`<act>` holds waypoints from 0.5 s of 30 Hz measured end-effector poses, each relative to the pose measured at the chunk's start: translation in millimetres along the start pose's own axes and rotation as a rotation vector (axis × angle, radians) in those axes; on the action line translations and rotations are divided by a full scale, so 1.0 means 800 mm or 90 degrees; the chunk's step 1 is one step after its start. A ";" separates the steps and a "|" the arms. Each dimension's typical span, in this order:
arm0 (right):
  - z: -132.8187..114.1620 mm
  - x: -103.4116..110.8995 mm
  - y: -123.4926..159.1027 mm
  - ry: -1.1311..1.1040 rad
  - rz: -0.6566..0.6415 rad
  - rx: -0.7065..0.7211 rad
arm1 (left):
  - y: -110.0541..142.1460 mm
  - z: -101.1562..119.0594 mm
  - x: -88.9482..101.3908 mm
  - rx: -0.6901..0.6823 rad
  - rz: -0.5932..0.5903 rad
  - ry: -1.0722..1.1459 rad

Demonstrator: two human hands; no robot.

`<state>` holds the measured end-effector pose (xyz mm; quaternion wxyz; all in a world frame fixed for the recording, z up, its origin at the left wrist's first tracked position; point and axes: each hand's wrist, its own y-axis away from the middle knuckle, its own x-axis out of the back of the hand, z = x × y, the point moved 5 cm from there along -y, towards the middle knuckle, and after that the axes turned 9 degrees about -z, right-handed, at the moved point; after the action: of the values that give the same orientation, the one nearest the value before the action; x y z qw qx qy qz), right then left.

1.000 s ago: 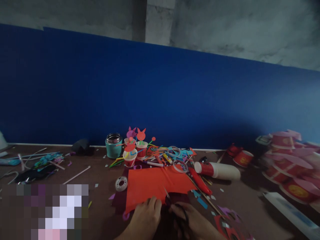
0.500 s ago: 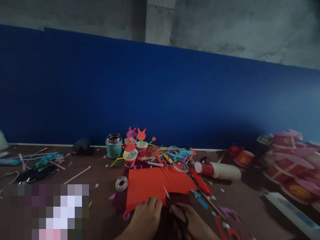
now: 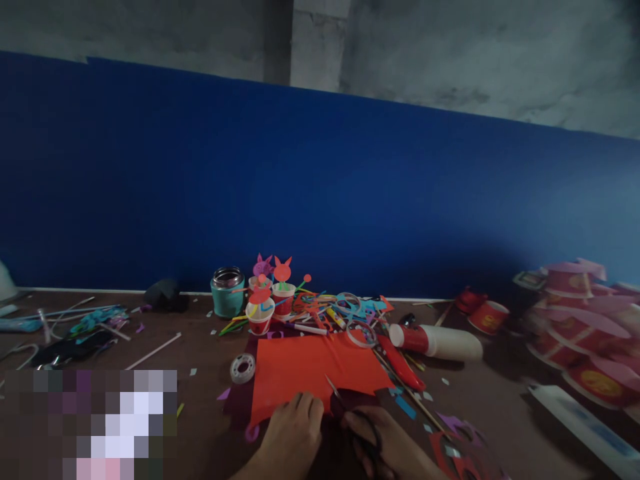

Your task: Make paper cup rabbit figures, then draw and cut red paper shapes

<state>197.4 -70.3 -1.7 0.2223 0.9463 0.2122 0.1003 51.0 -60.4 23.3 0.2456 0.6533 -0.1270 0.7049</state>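
Observation:
A sheet of orange-red paper (image 3: 290,367) lies in front of me, with a cut-away notch along its near right side. My left hand (image 3: 294,430) grips its near edge, fingers curled over the top and the thumb hidden. Dark-handled scissors (image 3: 336,392) are in my right hand (image 3: 383,437), fingers closed round the handles. Their blades point away from me and lie at the paper's cut edge, close to my left fingertips. Just left of the sheet lies a roll of tape (image 3: 243,368).
Paper cups with cut-paper figures (image 3: 260,313) stand behind the sheet, beside a teal jar (image 3: 229,293). Coloured scraps (image 3: 320,307) are heaped there. To the right lie a stack of cups (image 3: 440,341), a red object (image 3: 400,363) and decorated cups (image 3: 595,327). A blue panel (image 3: 320,193) rises behind.
My right hand and the scissor handles have shifted slightly to the right. The sheet's right flap has moved a little towards me. My left hand has stayed in place.

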 end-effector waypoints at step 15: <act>-0.034 0.026 0.009 -0.020 -0.044 0.007 | 0.011 0.014 -0.019 -0.048 -0.019 0.543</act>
<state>211.0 -56.2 27.3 0.2235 0.9411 0.2421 0.0763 56.7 -75.8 11.1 0.3104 0.2953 -0.0301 0.9031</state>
